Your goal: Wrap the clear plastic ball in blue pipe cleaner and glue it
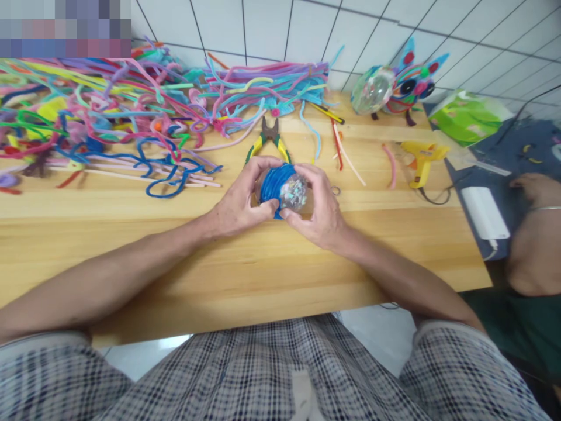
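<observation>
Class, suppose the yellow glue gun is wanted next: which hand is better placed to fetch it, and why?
Probably the right hand: it is nearer the glue gun. The left hand, also gripping the blue-wrapped object, might support it alone.

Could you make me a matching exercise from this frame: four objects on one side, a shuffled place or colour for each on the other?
Objects:
1. Ball
2. Pliers
3. Glue gun
4. Box-shaped device

Descriptions:
A. White, off the wooden table
B. Yellow-and-green handles
C. Between left hand and right hand
D. Yellow body, dark cord

Pairs: 1-C, 2-B, 3-D, 4-A
</observation>
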{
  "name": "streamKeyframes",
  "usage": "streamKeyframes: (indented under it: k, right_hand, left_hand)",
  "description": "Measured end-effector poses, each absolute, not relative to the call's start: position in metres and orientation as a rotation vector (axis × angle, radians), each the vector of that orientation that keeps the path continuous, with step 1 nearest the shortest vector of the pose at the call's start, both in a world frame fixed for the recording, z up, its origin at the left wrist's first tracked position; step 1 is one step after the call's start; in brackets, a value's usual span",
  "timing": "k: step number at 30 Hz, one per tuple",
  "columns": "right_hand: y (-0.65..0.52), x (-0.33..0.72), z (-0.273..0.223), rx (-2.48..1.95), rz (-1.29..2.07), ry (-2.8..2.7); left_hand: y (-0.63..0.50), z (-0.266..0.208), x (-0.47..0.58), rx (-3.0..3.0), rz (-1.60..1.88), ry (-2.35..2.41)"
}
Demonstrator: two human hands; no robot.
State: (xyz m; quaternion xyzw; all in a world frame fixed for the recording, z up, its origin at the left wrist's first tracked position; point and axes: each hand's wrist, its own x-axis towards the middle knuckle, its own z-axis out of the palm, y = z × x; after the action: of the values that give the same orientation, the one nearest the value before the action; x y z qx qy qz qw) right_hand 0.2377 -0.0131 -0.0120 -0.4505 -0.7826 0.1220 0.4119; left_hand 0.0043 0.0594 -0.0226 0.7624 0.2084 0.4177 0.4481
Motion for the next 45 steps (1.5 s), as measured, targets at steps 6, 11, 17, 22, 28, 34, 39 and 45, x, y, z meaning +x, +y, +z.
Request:
streamKeyframes:
  k: [6, 11, 17, 22, 28, 34, 39, 45]
  right_hand:
    - [-0.014, 0.237, -0.012, -1.133, 0.348, -1.949]
    - [-0.013, 0.237, -0.013, -1.126, 0.326, -1.948]
    - [-0.014, 0.24, -0.015, -1.101, 0.305, -1.95]
    - [-0.016, 0.244, -0.014, -1.158, 0.422, -1.875]
    - [-0.013, 0.247, -0.016, -1.306, 0.737, -1.606]
    - [-0.015, 0.246, -0.017, -1.298, 0.879, -1.507]
    - [-0.019, 0.242, -0.013, -1.254, 0.937, -1.509]
    - [-0.018, 0.239, -0.013, -1.243, 0.998, -1.453]
  left_hand:
    - [0.06, -0.026, 0.007, 1.898, 1.055, 0.529]
    - [0.059, -0.025, 0.008, 1.903, 1.084, 0.491]
    - [0.057, -0.019, 0.005, 1.923, 1.011, 0.461]
    - [0.051, -0.025, 0.008, 1.941, 1.021, 0.491]
    - [0.048, -0.034, 0.015, 2.034, 1.101, 0.561]
    - [0.049, -0.033, 0.015, 2.193, 1.099, 0.591]
    - [0.048, -0.032, 0.014, 2.24, 1.106, 0.587]
    - [0.048, -0.034, 0.01, 1.948, 1.063, 0.544]
